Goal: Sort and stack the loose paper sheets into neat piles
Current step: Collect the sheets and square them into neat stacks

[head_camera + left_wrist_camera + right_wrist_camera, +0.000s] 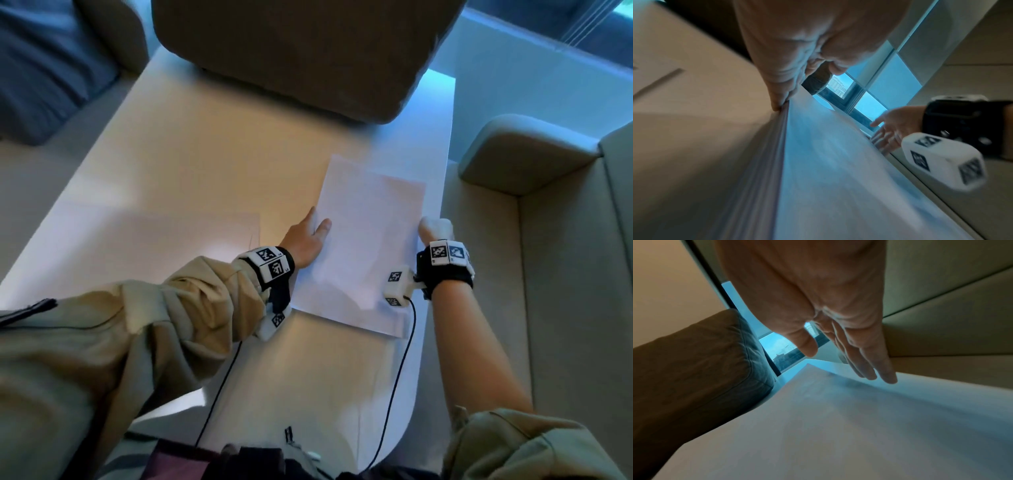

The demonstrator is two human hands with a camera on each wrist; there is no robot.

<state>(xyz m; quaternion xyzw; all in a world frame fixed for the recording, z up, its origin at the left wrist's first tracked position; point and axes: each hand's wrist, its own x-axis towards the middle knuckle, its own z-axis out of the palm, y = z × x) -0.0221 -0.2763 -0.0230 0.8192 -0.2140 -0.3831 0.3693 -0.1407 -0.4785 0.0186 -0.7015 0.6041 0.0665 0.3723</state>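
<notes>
A stack of white paper sheets (363, 240) lies on the pale table (191, 164), toward its right edge and turned slightly askew. The left hand (306, 236) presses against the stack's left edge, its thumb lying on top of the sheets and its fingers hidden. The right hand (435, 229) stands at the right edge, fingers straight and close together, fingertips (888, 378) touching the paper. A second sheet (191, 228) lies flat at the left. A brown cushion (301, 51) sits on the far end.
</notes>
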